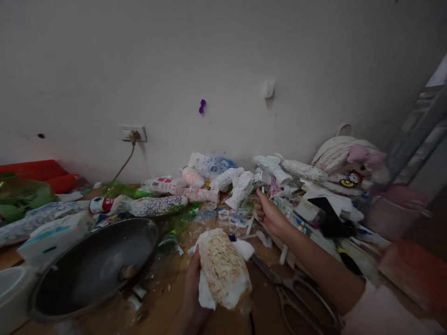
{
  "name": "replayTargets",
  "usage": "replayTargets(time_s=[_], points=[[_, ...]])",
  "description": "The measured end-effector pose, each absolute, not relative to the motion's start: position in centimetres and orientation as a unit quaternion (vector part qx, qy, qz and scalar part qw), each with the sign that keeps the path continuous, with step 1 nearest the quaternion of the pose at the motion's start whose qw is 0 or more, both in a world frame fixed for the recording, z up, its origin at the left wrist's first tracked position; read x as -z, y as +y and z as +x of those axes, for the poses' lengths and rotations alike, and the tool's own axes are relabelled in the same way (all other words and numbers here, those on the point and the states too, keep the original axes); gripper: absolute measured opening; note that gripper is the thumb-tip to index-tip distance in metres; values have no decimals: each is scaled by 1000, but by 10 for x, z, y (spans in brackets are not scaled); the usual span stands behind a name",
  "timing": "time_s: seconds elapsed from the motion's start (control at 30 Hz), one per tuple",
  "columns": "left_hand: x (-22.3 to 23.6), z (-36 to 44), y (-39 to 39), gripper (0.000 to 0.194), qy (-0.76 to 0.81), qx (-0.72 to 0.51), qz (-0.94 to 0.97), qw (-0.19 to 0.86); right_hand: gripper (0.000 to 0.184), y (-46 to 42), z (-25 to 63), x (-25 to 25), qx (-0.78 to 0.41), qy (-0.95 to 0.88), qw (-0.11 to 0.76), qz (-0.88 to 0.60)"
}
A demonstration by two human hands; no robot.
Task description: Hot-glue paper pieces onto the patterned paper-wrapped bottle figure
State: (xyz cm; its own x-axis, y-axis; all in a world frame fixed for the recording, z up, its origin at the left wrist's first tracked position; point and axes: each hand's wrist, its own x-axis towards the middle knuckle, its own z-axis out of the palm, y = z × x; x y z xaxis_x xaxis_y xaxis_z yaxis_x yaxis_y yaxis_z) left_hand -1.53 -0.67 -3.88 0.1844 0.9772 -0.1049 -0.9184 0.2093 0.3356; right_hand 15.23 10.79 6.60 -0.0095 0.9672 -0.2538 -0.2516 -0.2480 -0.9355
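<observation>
Patterned wrapped bundle point(225, 270) in left hand point(194, 281), gripped along its left side. Right hand point(270, 214) beyond bundle, apart, forefinger stretched toward wrapped bottles point(240, 190); cannot tell if gripping. Scissors point(275, 278) right of bundle. Farther back, bottle point(162, 185) bears red characters, too blurred to read.

Single head-worn view, from above the near side of the counter point(263, 309), facing forward and slightly down, toward the counter's far edge and the wall point(223, 56) beyond, left hand point(194, 284) close below, right hand point(268, 213) farther out.
</observation>
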Motion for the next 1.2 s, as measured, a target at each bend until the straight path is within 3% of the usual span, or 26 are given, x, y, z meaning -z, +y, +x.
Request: replayTargets(time_s=[0.1, 0.27, 0.4, 0.5, 0.67, 0.93, 1.2], points=[[24, -18, -9, 31, 211, -648, 23, 731, 14, 75, 166, -64, -584, -338, 551, -491], [18, -22, -9, 37, 151, -690, 92, 701, 35, 8, 167, -35, -498, -383, 636, -449], [19, -24, -9, 57, 164, -712, 109, 674, 40, -27, 161, -2, -463, -364, 678, -440], [18, -21, -7, 61, 187, -717, 103, 663, 37, -33, 157, 20, -445, -345, 693, -451], [18, -17, -8, 57, 200, -715, 109, 661, 33, -33, 155, 41, -446, -357, 705, -420], [37, -22, 0, 48, 52, -689, 201, 694, 32, -39, 154, 50, -403, -413, 697, -425], [41, -25, -3, 37, 67, -647, 183, 737, 27, -40, 153, 59, -415, -450, 676, -411]])
